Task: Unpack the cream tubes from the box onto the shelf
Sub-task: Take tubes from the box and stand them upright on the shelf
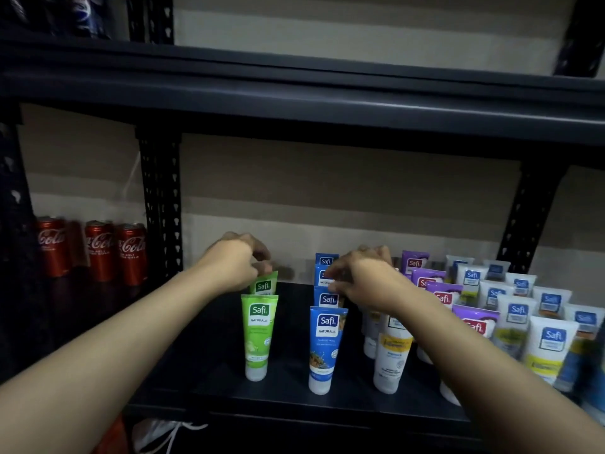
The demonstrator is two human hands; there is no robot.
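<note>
1. Black metal shelf (203, 362) fills your view. Its board lies across the lower half, with a pale wall behind it.
2. Your left hand (234, 262) reaches toward eleven o'clock of the board. Its fingers curl down and pinch the top edge of the rear green tube (263, 285), which stands cap down on the board.
3. At six o'clock of that tube, nearer to you, the front green tube (258, 337) stands upright on its cap. Its top overlaps the foot of the one you hold.
4. Your right hand (363, 280) hangs above the board's centre with its fingers curled toward nine o'clock. The fingertips meet the row of blue tubes (327, 345) about midway along. You cannot tell from here whether they grip a tube or only touch it.
5. That blue row has four tubes, all cap down, and runs from six toward twelve o'clock.
6. At three o'clock of the blue row stands a white tube with a yellow label (391, 352), partly hidden by your right forearm.
7. Further toward three o'clock stand purple tubes (442, 294), then white tubes with blue labels (550, 339), all in front-to-back rows.
8. At nine o'clock, beyond a perforated upright (160, 204), three red cola cans (98, 250) stand side by side.
</note>
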